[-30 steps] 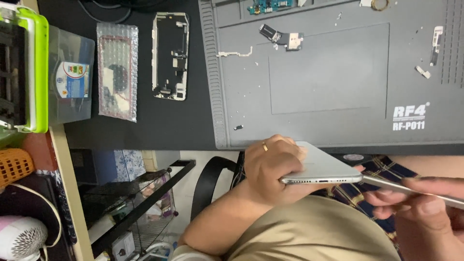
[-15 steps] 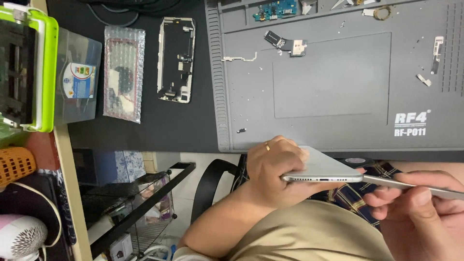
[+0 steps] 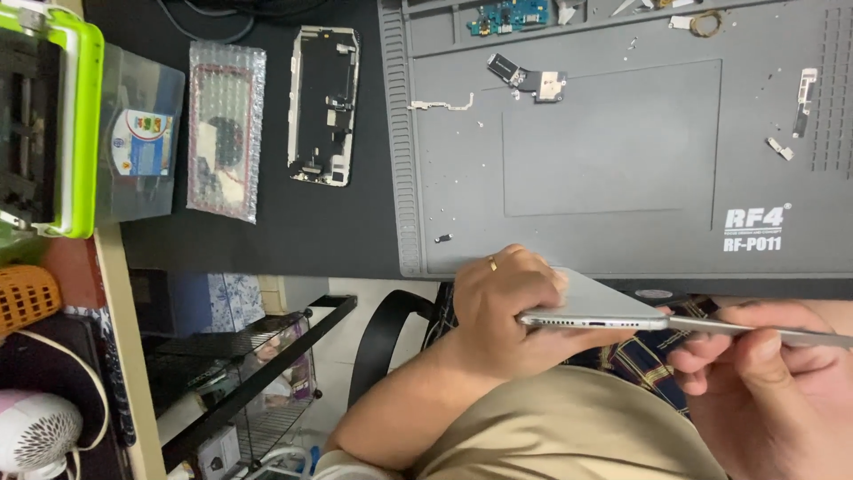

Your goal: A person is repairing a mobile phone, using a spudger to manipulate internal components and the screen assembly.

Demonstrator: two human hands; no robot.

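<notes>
My left hand (image 3: 502,307), with a ring on one finger, grips a silver smartphone (image 3: 604,304) edge-on just below the front edge of the grey work mat (image 3: 613,151). The phone's bottom edge with its port and holes faces me. My right hand (image 3: 773,391) holds a thin metal pry tool (image 3: 755,331) whose tip touches the phone's right corner. Both hands hover over my lap, off the desk.
On the mat lie small metal parts (image 3: 531,78), screws and a circuit board (image 3: 511,16). Left of it rest a stripped phone frame (image 3: 323,105), a bubble-wrap bag (image 3: 226,129), a clear box (image 3: 138,147) and a green-framed device (image 3: 53,116). A wire shelf (image 3: 249,373) stands below.
The view has drifted slightly. My right hand has edged closer to the phone, with the tool tip staying at the corner. My left hand keeps its grip.
</notes>
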